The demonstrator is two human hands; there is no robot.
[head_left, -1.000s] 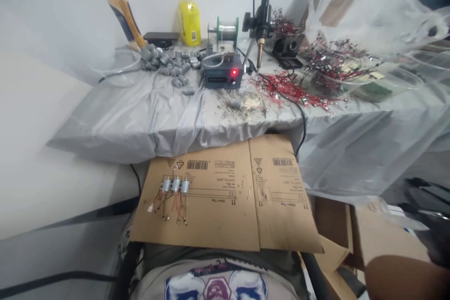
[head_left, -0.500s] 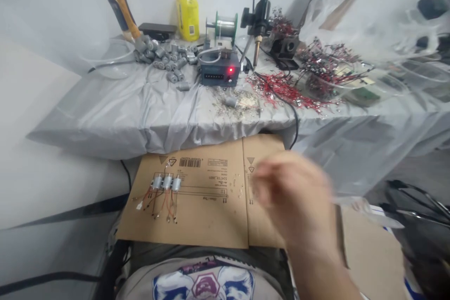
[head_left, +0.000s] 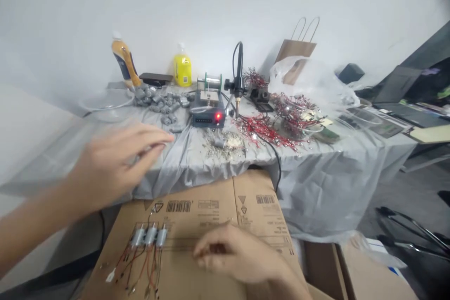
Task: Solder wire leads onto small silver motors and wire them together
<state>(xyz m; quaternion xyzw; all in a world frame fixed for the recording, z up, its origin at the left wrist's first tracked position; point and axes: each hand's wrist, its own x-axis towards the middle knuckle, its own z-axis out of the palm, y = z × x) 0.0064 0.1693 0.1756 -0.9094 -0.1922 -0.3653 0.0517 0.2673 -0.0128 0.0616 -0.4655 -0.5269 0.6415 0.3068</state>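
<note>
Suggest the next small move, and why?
Probably bring the right hand onto the three wired motors on the cardboard. Its fingertips are just right of them, apparently the closest anything is. The left hand hovers, blurred, above the plastic-covered table, with nothing clearly held.

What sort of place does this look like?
Probably a makeshift electronics soldering workspace. A soldering station with a solder spool sits on a plastic-covered table, near a heap of small motors, and more motors with wires lie on cardboard.
</note>
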